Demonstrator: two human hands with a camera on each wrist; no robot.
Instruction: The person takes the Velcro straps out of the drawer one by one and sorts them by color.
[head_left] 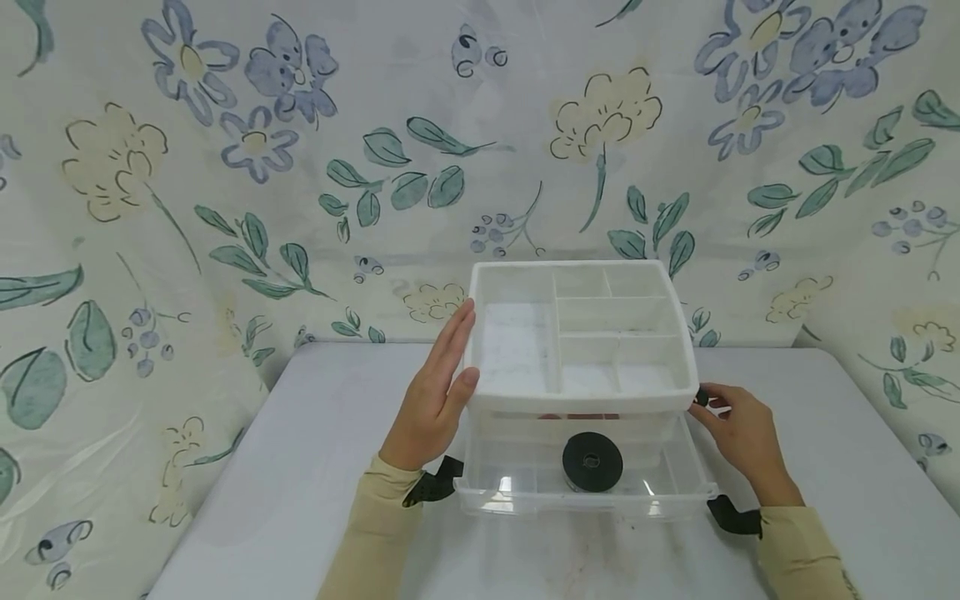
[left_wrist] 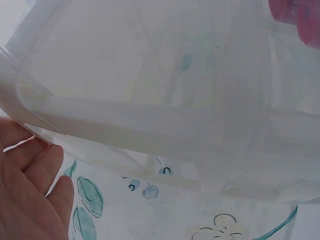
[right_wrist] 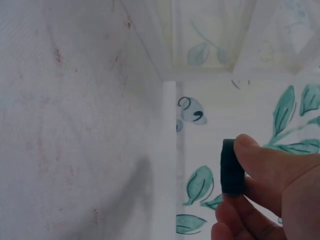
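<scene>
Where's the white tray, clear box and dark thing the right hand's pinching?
White tray [head_left: 585, 403]: head view, front rim.
Clear box [head_left: 592, 504]: head view, front rim.
Dark thing [right_wrist: 231, 167]: right wrist view, visible side.

Clear gloss, milky white

The compartment tray [head_left: 517, 350] is smooth, translucent white plastic with a soft sheen. The clear box [head_left: 543, 504] is glossy plastic, catching bright highlights. The black disc [head_left: 592, 462] looks matt, the small dark roll [right_wrist: 231, 167] smooth. The sleeves [head_left: 378, 525] are matt cloth. The floral sheet [head_left: 390, 50] looks creased, faintly shiny; cloth or film, unclear.
</scene>
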